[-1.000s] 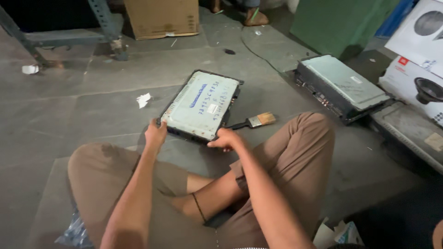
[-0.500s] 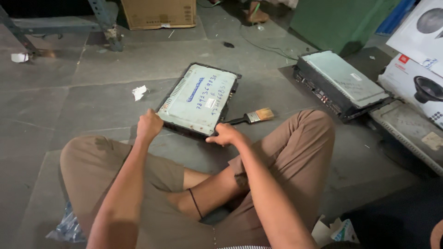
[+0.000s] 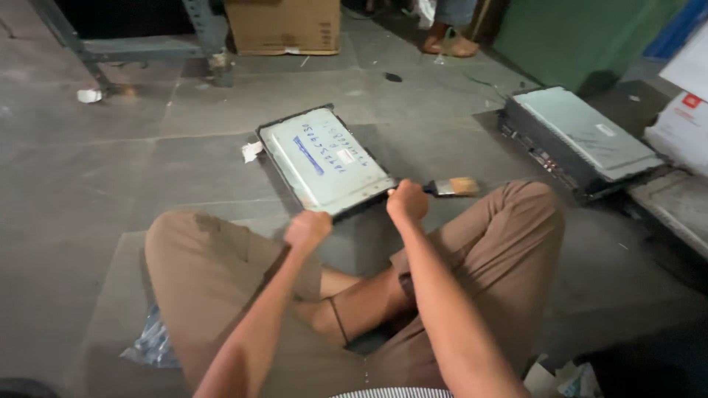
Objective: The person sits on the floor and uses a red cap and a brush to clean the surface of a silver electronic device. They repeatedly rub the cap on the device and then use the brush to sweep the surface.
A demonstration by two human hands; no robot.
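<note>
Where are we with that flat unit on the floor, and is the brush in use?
Done: nothing certain. The flat unit lies on the floor, pale cover on. In hand: the left hand and right hand both grip its near edge. Left: the brush lies unheld beside the right hand; a second unit sits untouched on the right.

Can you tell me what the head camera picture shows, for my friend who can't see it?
A person sitting cross-legged on a grey floor grips the near edge of a flat rectangular device with the left hand and right hand. A paintbrush lies just right of the right hand, and a second similar device sits farther right.
</note>
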